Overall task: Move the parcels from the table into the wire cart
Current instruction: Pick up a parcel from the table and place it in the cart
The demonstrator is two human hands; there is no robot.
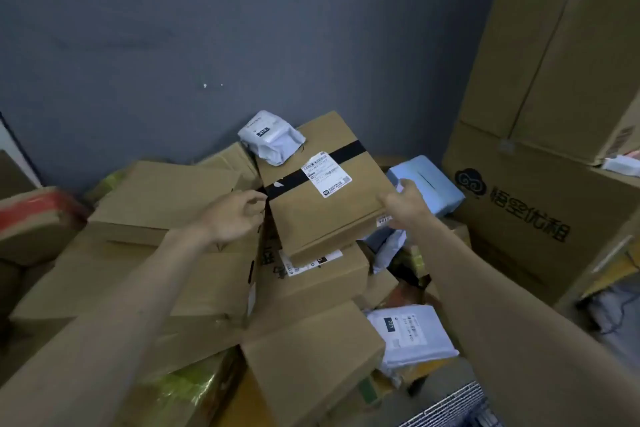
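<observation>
the table is buried under stacked parcels and cannot be seen; the wire cart [446, 406] shows only as a cut-off corner at bottom right. the taped box [322, 184] tops the pile; left hand [235, 215], fingers loosely curled, holds nothing beside its left edge, right hand [403, 204] grips its right edge. grey wall [242, 28] behind

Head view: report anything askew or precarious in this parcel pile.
The small white poly mailer sits loose on the far corner of the black-taped cardboard box, partly overhanging its edge. That box lies tilted, skewed across the box beneath. Lifting it could tip the mailer off.
</observation>
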